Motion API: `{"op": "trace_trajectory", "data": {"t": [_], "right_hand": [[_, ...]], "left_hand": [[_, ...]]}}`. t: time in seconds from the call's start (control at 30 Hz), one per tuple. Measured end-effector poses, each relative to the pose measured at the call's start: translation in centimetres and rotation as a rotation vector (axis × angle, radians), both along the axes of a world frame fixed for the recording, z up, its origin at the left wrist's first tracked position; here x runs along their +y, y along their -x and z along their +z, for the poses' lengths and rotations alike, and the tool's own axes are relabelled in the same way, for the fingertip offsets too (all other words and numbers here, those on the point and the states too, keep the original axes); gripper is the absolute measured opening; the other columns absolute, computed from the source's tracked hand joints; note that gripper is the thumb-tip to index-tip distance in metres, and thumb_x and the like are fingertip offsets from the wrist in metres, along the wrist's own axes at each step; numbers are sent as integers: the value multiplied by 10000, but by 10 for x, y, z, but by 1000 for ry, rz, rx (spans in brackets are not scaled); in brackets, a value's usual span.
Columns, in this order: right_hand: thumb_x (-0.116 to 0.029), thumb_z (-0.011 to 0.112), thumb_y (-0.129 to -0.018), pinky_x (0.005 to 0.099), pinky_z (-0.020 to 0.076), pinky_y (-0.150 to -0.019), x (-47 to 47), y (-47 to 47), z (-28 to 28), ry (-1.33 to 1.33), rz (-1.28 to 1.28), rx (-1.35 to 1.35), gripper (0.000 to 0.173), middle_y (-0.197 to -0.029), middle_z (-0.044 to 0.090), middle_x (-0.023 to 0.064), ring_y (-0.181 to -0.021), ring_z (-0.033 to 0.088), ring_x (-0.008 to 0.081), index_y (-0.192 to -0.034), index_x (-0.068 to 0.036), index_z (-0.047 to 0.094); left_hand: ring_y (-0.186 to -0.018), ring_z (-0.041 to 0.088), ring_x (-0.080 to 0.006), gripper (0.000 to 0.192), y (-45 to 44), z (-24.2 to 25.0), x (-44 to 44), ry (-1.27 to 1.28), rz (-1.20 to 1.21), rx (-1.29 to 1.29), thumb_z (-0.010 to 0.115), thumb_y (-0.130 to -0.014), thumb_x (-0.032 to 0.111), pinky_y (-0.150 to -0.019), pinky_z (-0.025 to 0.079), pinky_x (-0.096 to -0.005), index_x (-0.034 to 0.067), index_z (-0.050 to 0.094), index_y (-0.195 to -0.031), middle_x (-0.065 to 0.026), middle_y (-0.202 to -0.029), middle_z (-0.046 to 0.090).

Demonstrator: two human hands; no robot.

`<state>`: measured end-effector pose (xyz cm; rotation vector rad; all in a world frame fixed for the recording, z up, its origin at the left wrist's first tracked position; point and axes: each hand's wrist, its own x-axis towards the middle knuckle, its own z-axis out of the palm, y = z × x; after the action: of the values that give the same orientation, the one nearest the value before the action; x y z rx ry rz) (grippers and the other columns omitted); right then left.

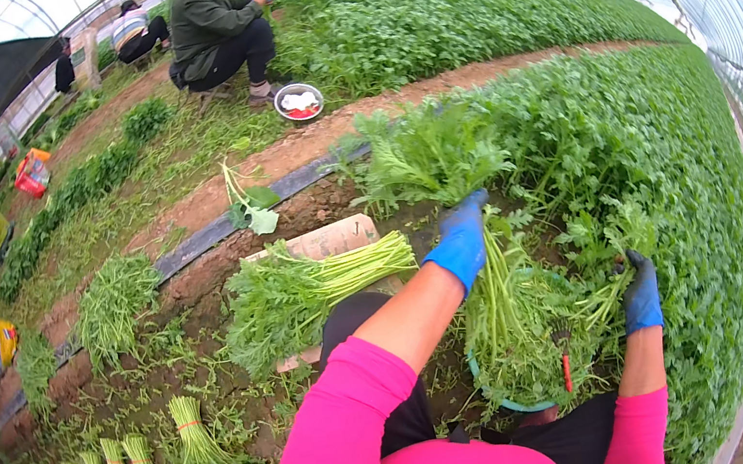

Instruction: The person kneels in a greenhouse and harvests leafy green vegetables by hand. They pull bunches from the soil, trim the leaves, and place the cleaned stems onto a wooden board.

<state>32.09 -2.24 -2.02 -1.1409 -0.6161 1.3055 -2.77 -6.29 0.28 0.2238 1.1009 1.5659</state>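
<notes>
My left hand [464,235], in a blue glove, grips a bunch of leafy green stalks [432,155]. The leaves fan out beyond the hand, and pale stems hang down on the near side. To the right, my right hand [640,297], its blue glove darkened with dirt, is closed on a smaller sprig of greens [597,301] at the edge of the growing crop. Between the hands is a teal-rimmed basket [473,366] heaped with loose leaves and stems. A small red-handled tool [567,372] lies on the heap, its head partly hidden.
A stack of trimmed stalks [355,268] lies on a board [335,236] at left. Tied bundles [191,432] stand at lower left. Dense crop [673,181] fills the right. Beyond a black edging strip [210,235], a person [212,30] sits near a metal bowl [298,102].
</notes>
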Motion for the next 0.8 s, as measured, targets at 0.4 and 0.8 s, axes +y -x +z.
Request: {"op": "trace_trajectory", "data": {"t": [0.4,0.8], "right_hand": [[-106,466,-951,380,553,-743,-21,425,258,-278,1109,240,330,-957,606,163,-826,625,236,-1226,67,412],[-233,547,-952,268,541,-775,-91,471,254,-725,1494,-292,408,-1101,658,153,-962,667,199,-1253,42,517]], "left_hand": [[-963,642,-315,471,-24,-28,19,120,86,34,694,-798,301,-847,489,-385,-34,612,-1119,-214,-1076,661],[-919,648,-380,457,-52,-6,24,122,-325,462,605,-805,344,-817,511,-411,-21,609,-1080,-244,-1013,660]]}}
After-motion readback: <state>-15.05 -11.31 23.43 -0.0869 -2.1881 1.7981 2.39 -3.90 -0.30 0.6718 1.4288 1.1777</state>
